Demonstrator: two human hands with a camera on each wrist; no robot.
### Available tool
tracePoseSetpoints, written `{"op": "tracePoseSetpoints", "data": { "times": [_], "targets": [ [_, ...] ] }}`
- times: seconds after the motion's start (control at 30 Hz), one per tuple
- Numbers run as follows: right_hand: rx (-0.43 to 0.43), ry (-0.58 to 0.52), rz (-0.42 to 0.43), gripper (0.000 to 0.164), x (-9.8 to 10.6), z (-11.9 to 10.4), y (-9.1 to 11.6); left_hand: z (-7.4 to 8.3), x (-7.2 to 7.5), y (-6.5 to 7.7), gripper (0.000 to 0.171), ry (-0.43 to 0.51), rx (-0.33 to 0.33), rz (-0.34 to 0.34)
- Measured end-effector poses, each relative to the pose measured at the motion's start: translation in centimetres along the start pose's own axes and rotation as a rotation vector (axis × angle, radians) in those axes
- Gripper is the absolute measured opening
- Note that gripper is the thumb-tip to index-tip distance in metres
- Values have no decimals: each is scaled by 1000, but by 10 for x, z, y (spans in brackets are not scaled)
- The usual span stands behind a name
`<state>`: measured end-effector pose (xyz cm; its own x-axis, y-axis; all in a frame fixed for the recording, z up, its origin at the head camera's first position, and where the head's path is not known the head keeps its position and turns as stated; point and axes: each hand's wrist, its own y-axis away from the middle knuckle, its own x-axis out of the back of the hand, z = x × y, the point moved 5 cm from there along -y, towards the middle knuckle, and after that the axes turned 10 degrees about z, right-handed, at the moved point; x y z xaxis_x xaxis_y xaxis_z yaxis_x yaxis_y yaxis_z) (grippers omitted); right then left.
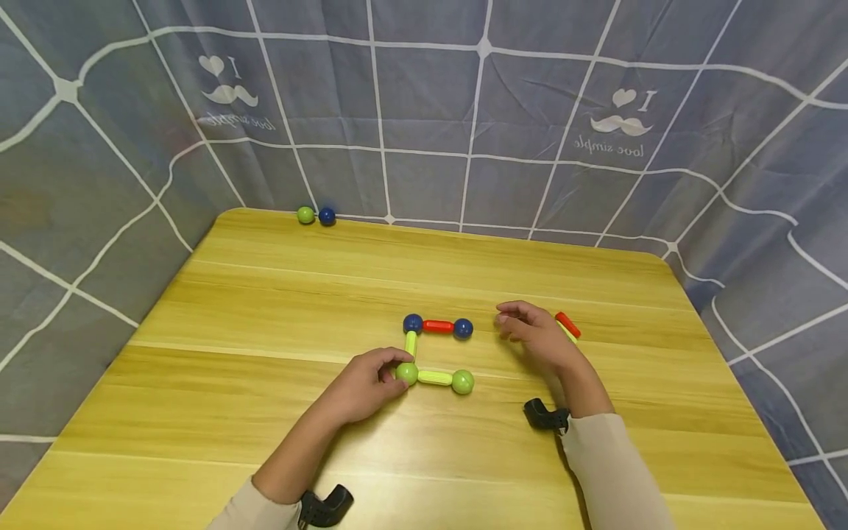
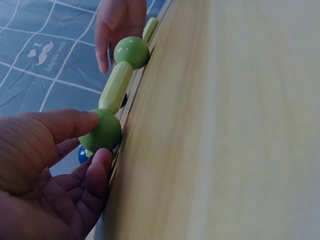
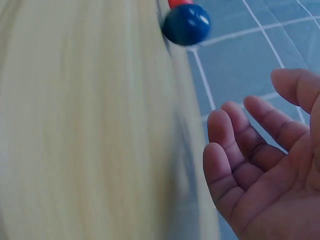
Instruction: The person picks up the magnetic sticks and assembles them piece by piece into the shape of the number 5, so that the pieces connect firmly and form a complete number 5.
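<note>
Grey gridded cloth (image 1: 430, 103) backs a yellow wood-grain table (image 1: 430, 460); the left hand (image 1: 363, 384) pinches a glossy green ball (image 1: 408, 374), the right hand (image 1: 538, 335) hovers relaxed.

Beige sleeves (image 1: 616, 471), black wrist devices (image 1: 545, 416)

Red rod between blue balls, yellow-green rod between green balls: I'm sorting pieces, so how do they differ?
The red rod has blue balls at its ends; the yellow-green rod has green balls. The red rod lies nearer the back curtain than the yellow-green rod. Both lie roughly parallel.
</note>
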<state>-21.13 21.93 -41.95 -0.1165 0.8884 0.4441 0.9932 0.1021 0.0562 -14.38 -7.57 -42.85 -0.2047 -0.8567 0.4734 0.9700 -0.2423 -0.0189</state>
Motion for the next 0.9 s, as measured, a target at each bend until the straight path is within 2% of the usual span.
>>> {"op": "tracePoseSetpoints", "data": {
  "times": [0.1,0.2,0.47,0.6,0.9],
  "targets": [
    [8,24,53,44,20,3,8,1,-1,-3,30,-19,0,-3],
    [32,99,85,45,39,5,17,2,-2,-7,30,-33,2,-4],
    [60,394,198,41,79,13,40,6,-1,-18,29,-48,-6,-5],
    [107,470,226,38,85,13,46,6,-1,-24,29,-51,9,-9],
    [130,514,233,31,82,14,41,7,0,-39,28,-73,-3,-17]
  ]
}}
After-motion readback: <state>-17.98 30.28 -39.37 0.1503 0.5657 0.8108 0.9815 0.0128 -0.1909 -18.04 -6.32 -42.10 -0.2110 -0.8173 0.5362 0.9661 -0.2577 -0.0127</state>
